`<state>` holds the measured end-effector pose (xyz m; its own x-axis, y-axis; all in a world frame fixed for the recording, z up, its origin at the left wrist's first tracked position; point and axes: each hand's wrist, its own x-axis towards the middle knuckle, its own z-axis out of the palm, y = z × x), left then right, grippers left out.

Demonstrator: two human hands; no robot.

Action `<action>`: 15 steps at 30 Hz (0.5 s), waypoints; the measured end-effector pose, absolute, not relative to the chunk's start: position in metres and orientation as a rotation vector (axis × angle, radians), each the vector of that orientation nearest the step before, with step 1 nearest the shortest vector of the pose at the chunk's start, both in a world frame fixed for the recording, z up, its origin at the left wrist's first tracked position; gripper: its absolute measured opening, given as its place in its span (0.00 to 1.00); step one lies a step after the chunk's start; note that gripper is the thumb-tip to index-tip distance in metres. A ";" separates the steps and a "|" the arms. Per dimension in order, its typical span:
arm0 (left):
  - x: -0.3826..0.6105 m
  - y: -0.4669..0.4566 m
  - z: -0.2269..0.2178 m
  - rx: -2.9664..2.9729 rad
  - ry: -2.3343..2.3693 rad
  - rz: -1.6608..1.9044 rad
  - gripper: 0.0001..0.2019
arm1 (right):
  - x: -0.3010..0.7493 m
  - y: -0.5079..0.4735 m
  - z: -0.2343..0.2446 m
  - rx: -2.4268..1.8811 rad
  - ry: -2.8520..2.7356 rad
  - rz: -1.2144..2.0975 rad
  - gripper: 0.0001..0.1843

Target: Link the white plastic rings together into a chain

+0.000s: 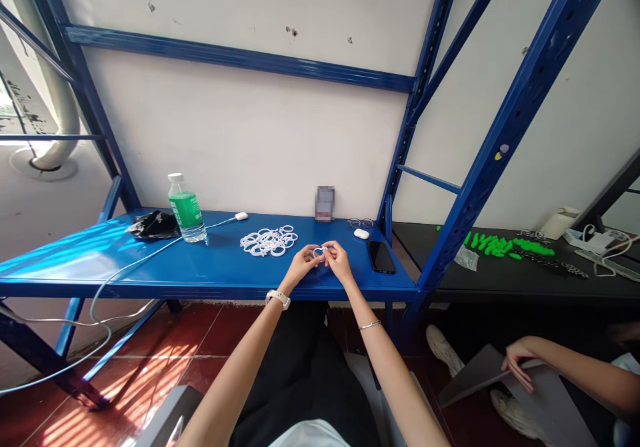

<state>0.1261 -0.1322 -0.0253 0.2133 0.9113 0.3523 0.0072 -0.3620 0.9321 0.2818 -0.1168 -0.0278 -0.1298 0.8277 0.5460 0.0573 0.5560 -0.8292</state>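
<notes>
Both hands are together over the front part of the blue table, pinching a small white ring (319, 252) between them. My left hand (299, 264) grips its left side with closed fingertips, a pale watch on the wrist. On the ring's right side, the fingers of my right hand (338, 260) are pressed together; a thin bracelet circles that wrist. Just to the left and behind lies a loose pile of white rings (269, 240). The fingers partly hide the held ring, so its fine details cannot be made out.
The blue table (225, 267) carries a water bottle (186, 208), a black plastic bag (154, 224), a white cable, a propped phone (325, 204), glasses, a white earbud case (361, 234) and a black phone (381, 257). Blue posts rise at both ends. Another person's hand (520, 360) is at right.
</notes>
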 end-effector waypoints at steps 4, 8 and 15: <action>0.126 -0.130 -0.028 1.630 0.908 1.267 0.29 | 0.282 -0.117 -0.028 -0.769 -1.546 0.821 0.15; 0.127 -0.128 -0.029 1.650 0.929 1.256 0.31 | 0.281 -0.118 -0.028 -0.771 -1.531 0.841 0.16; 0.128 -0.130 -0.028 1.708 0.974 1.250 0.32 | 0.281 -0.118 -0.028 -0.757 -1.527 0.832 0.17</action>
